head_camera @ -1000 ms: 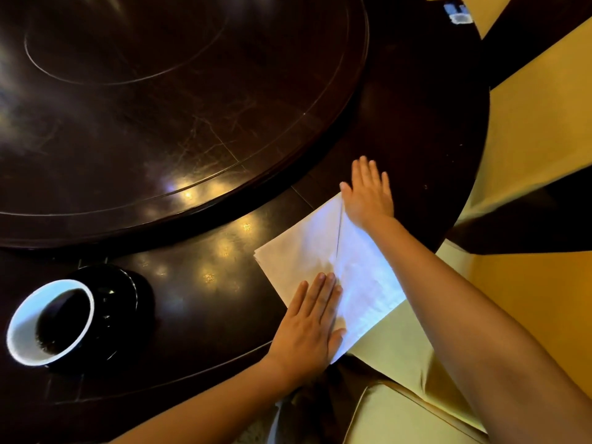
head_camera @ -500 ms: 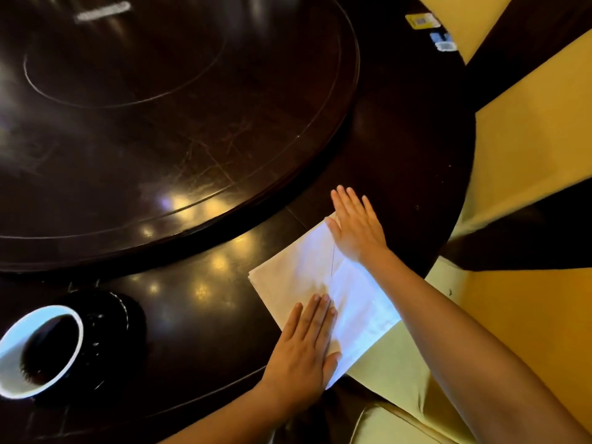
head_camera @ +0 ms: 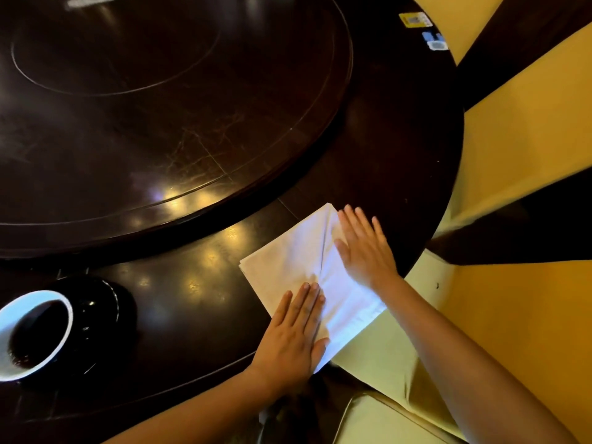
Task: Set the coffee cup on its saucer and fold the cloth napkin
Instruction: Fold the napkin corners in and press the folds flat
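Note:
A white cloth napkin (head_camera: 288, 254) lies folded on the dark round table (head_camera: 198, 302), one corner hanging past the table's near edge. A crease runs down its middle. My left hand (head_camera: 296, 334) presses flat on the napkin's near part, fingers together. My right hand (head_camera: 365, 248) lies flat on its far right part, fingers spread and slightly blurred. At the far left a cup (head_camera: 35, 334) with a white inside and dark liquid stands on a black saucer (head_camera: 105, 312).
A large dark turntable (head_camera: 160, 107) fills the table's middle, its raised rim just beyond the napkin. Yellow-covered chairs (head_camera: 519, 155) stand to the right and near the bottom right. Small stickers (head_camera: 416, 20) sit at the table's far right edge.
My right hand has slid back along the napkin from its far corner toward the middle. The left hand stays pressed in place. The view has shifted slightly.

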Available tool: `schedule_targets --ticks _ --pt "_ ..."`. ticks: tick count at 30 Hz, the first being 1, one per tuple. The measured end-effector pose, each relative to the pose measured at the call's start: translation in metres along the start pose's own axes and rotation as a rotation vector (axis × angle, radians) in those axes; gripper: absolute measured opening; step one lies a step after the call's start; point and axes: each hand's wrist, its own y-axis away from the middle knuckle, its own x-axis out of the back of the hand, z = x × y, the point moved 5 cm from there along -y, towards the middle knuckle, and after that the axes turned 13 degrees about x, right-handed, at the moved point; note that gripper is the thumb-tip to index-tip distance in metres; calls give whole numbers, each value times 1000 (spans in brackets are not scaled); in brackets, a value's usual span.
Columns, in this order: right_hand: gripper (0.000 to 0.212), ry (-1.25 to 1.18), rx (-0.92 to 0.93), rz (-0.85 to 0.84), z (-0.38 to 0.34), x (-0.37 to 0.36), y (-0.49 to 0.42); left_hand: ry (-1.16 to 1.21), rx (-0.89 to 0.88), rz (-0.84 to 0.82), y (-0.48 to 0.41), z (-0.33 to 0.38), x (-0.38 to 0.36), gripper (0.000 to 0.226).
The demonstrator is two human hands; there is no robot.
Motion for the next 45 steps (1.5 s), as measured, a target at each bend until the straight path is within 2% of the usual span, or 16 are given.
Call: schedule_targets --ticks 4,7,10,13,17,20,22,23,25,26,29,31,35,37,41,45 --pt "65 -3 -169 8 19 10 -11 -24 -7 -9 -1 0 0 63" --pt "63 -25 14 81 -25 13 29 -18 -3 -23 0 0 -1 62" --pt "58 -68 153 5 -48 -5 74 -11 -15 -33 0 0 -1 62" --pt "61 -38 28 14 -15 -5 69 -25 -10 -39 0 0 -2 63" --pt "78 -56 -135 4 27 -1 52 -8 -3 -92 0 0 -1 65" --pt "79 -128 -148 75 30 7 57 184 -35 -148 -7 -5 17 75" --pt "65 -249 -247 207 29 18 73 562 87 -172 -20 -24 40 73" --pt "56 -313 -318 284 29 22 85 694 184 -94 -27 -39 54 65" --pt "39 -418 -474 381 28 27 109 641 386 90 -44 -77 70 44" --pt "32 -498 -543 378 29 23 118 581 489 113 -51 -92 73 38" --pt "19 -968 -713 250 27 3 129 545 684 -107 -65 -117 65 35" --pt "15 -1141 -760 222 28 -1 131 497 691 -229 -69 -119 65 30" --pt "10 -1140 -754 254 31 8 127 439 687 -358 -69 -122 74 23" --pt "13 -1163 -769 277 33 14 124 532 719 -378 -67 -127 73 15" --pt "15 -1222 -819 337 32 24 115 805 770 -411 -61 -129 74 16" --pt "7 -1334 -887 421 37 37 109 1122 809 -415 -55 -130 79 13"
